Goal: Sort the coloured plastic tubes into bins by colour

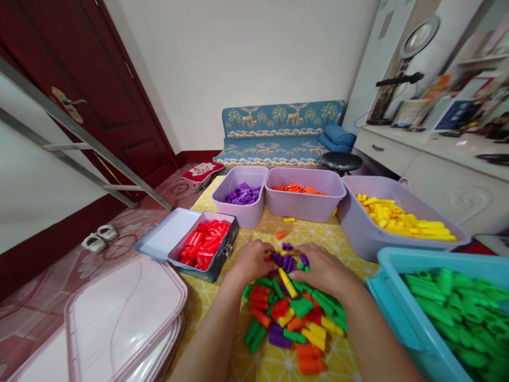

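Note:
A mixed pile of coloured plastic tube pieces (pixel 302 307) lies on the table in green, orange, yellow, red and purple. At its far side, my left hand (pixel 254 261) curls its fingers against a cluster of purple tube pieces (pixel 285 261). Opposite it, my right hand (pixel 320 268) closes thumb and fingers around a purple piece (pixel 304 259) and some green ends. One yellow tube piece (pixel 287 283) lies slanted between the hands. Parts of the purple cluster are hidden by my fingers.
Lilac tubs hold purple (pixel 243 194), orange (pixel 298 189) and yellow pieces (pixel 401 217). Green pieces (pixel 457 307) fill a turquoise tub (pixel 392 260) at right. Red pieces (pixel 204 244) fill a hinged tin (pixel 217 268). Lids (pixel 127 313) are stacked left. A stray orange piece (pixel 281 234) lies beyond my hands.

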### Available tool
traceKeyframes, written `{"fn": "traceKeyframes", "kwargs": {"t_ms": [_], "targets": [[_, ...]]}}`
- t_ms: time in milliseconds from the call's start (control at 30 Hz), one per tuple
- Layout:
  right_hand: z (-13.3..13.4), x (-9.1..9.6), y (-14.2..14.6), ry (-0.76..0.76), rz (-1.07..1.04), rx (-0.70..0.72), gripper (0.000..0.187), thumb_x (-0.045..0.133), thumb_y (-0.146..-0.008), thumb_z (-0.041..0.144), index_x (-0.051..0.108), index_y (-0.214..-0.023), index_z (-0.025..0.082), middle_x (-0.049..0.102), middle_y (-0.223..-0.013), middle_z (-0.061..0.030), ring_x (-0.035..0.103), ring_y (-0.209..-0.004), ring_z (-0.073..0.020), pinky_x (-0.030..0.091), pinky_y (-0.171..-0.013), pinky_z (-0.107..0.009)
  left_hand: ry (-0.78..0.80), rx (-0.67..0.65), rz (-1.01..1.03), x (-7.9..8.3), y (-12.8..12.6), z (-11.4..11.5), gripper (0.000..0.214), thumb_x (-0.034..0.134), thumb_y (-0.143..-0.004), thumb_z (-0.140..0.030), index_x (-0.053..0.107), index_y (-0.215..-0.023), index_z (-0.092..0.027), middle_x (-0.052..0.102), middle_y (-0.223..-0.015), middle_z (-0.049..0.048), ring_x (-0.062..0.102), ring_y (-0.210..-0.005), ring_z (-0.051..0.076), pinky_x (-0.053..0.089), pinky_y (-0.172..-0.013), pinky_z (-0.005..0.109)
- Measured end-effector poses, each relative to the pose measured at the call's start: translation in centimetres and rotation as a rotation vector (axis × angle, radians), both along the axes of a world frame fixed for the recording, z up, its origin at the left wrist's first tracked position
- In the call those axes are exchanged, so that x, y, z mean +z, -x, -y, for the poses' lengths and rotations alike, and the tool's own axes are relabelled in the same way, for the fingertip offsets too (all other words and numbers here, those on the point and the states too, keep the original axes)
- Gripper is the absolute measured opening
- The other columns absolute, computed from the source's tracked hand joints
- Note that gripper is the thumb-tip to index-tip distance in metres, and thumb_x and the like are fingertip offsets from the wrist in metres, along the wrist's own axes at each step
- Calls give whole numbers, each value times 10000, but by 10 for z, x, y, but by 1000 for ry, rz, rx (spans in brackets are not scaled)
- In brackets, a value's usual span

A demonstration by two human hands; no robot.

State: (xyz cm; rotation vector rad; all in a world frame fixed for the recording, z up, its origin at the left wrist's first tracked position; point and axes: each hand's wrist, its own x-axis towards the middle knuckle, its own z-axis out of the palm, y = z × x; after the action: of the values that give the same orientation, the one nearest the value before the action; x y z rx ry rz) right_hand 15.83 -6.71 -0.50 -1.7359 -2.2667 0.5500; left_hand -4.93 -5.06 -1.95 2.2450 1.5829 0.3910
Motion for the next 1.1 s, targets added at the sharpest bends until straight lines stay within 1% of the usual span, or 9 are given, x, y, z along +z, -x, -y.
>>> {"fn": "traceKeyframes", "kwargs": {"t_ms": [133, 233, 333, 433, 533, 667, 867, 967, 1100], "targets": [[9, 14, 12, -43, 58, 36, 407, 747, -621, 428, 670, -983, 260, 630, -1021, -42, 575, -976, -238, 393, -784, -316, 55, 26, 13, 1, -1, 1, 331, 652, -710, -416, 731, -941, -193, 683, -773, 46, 584, -674, 173, 400, -600, 250], [17, 22, 23, 55, 135, 69, 362, 775, -592, 433, 673, -889, 253, 673, -895, -26, 616, -850, -229, 374, -671, -298, 133, -10, 57, 3, 4, 1, 341, 673, -689, -444, 738, -903, -187, 662, -709, 24, 535, -602, 142, 354, -538, 225], [20, 21, 32, 108, 256, 86, 400, 814, -541, 392, 688, -882, 226, 700, -892, -61, 634, -847, -269, 349, -634, -302, 187, -89, 96, 3, 13, -1, 347, 731, -633, -386, 738, -926, -201, 651, -705, 3, 508, -592, 128, 346, -526, 212], [18, 14, 38, 69, 266, 85, 221, 750, -611, 282, 695, -817, 223, 711, -873, -61, 643, -841, -263, 324, -611, -292, 248, -143, 163, -2, 21, -4, 340, 716, -632, -244, 732, -968, -198, 666, -744, 2, 528, -623, 128, 384, -561, 208], [15, 9, 38, 16, 196, 78, 84, 630, -675, 185, 679, -724, 233, 709, -802, -38, 645, -800, -227, 297, -582, -279, 253, -89, 280, -8, 22, -7, 316, 643, -661, -145, 729, -964, -165, 666, -716, 15, 554, -631, 133, 405, -572, 212], [9, 10, 38, -41, 49, -35, 95, 562, -742, 222, 649, -778, 210, 695, -753, -50, 637, -728, -202, 309, -566, -269, 183, 13, 525, -8, 16, -8, 302, 661, -691, -207, 708, -979, -125, 669, -726, 45, 577, -626, 139, 424, -559, 219], [-2, 2, 40, -92, -508, -154, 212, 520, -780, 222, 574, -985, 216, 685, -815, -21, 621, -678, -140, 409, -590, -232, 421, -11, 1090, 15, 2, -2, 459, 716, -709, -362, 633, -1092, -122, 705, -855, 89, 655, -707, 169, 514, -651, 275], [-3, 0, 39, -28, -670, -115, 267, 530, -773, 233, 564, -1036, 209, 667, -771, -4, 600, -597, -122, 421, -547, -223, 419, -28, 1192, 24, -1, 1, 478, 764, -673, -325, 625, -1087, -129, 705, -904, 87, 660, -744, 163, 513, -682, 264], [3, 9, 34, 61, -698, 1, 241, 557, -743, 212, 622, -974, 189, 656, -732, 2, 593, -598, -120, 428, -525, -212, 403, 29, 1179, 24, 0, 1, 530, 783, -649, -302, 602, -1119, -133, 699, -859, 64, 643, -685, 136, 483, -612, 220]]}}
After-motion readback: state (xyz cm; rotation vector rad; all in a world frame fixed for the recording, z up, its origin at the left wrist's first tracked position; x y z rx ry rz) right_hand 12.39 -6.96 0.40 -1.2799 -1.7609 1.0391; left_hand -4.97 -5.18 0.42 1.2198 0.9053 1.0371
